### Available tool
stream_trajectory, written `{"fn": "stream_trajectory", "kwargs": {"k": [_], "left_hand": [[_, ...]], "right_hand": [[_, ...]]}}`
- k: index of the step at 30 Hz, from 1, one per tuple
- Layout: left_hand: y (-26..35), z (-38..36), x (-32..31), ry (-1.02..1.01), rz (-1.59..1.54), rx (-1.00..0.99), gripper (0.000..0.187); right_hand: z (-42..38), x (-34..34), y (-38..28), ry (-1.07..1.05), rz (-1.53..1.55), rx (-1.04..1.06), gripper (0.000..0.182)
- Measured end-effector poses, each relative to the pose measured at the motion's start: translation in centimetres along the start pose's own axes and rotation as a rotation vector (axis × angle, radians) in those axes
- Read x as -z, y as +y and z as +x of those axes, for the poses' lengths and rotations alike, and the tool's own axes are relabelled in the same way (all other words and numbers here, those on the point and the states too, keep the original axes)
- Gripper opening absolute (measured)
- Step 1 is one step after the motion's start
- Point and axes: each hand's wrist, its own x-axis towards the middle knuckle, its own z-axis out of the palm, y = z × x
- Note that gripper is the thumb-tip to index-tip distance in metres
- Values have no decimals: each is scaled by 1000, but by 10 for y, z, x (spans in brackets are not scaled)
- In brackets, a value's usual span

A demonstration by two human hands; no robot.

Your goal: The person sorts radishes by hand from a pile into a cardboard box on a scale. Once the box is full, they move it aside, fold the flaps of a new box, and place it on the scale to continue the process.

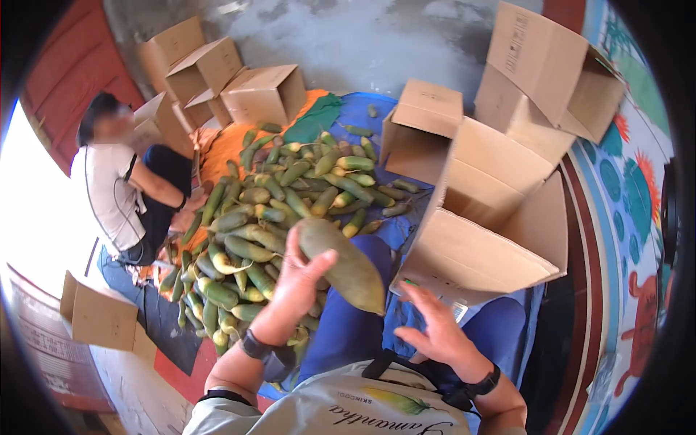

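A large green radish (341,264) is in my left hand (299,272), raised above my lap, with the thumb across its near side. My right hand (438,330) is held over my right thigh, fingers apart and nothing in it. Just beyond that hand stands an open cardboard box (482,250) with its flaps spread. To the left and ahead, a big pile of green radishes (254,250), some with pale yellowish ends, lies on orange and blue sheets.
Another person (116,181) sits at the pile's left side. More cardboard boxes stand by the back wall (264,94), at the right (554,69) and on the near left (98,312). A blue sheet (355,112) covers floor behind the pile. A painted wall (638,188) borders the right.
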Motion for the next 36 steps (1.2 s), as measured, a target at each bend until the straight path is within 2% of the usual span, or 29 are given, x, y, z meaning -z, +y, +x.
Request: {"fn": "stream_trajectory", "kwargs": {"k": [2,4,6,8,10,11,12,14,16,18,20,23,24,27,28,30,31,34,35,36], "left_hand": [[-15,0,-36,-105,-75,24,68],[-20,-2,-66,-190,-3,-2,63],[-33,-1,-85,-281,94,-25,60],[-29,5,-98,-375,99,-6,62],[-29,23,-106,-684,369,-183,66],[-28,31,-108,-689,642,-378,66],[-30,38,-110,-684,638,-379,66],[-42,53,-115,-555,1058,-678,67],[-55,70,-118,-533,1023,-703,65],[-66,83,-117,-618,1208,-778,63],[-77,90,-117,-627,1231,-765,58],[-83,97,-114,-655,1260,-832,57],[-86,98,-114,-640,1234,-857,56],[-93,98,-111,-610,1166,-888,57],[-96,98,-111,-598,1117,-907,57],[-105,98,-111,-578,1129,-917,54],[-107,97,-112,-566,1102,-914,54],[-112,98,-116,-504,1115,-912,52],[-116,99,-117,-492,1084,-931,51],[-118,100,-118,-483,1052,-951,51]], "right_hand": [[1,-6,-7,61,444,-41,66],[-2,3,-3,131,460,-92,67],[-8,21,2,285,598,-266,64],[-21,37,20,387,541,-224,58],[-28,69,13,524,454,-271,55],[-28,87,12,577,331,-231,55],[-28,104,12,625,209,-189,54],[-29,133,16,685,-87,-212,54],[-26,154,31,738,-365,-219,52],[-21,171,42,674,-476,-315,51],[-10,183,53,635,-549,-373,49],[6,193,74,340,-621,-683,49],[9,195,86,332,-617,-682,49],[13,201,136,-96,-585,-695,50],[17,198,139,-108,-582,-692,50],[24,188,145,-314,-596,-729,47],[27,185,149,-328,-594,-718,47],[28,175,169,-414,-336,-961,27],[23,176,179,-435,-332,-946,27],[14,182,191,-389,-281,-826,22]]}}
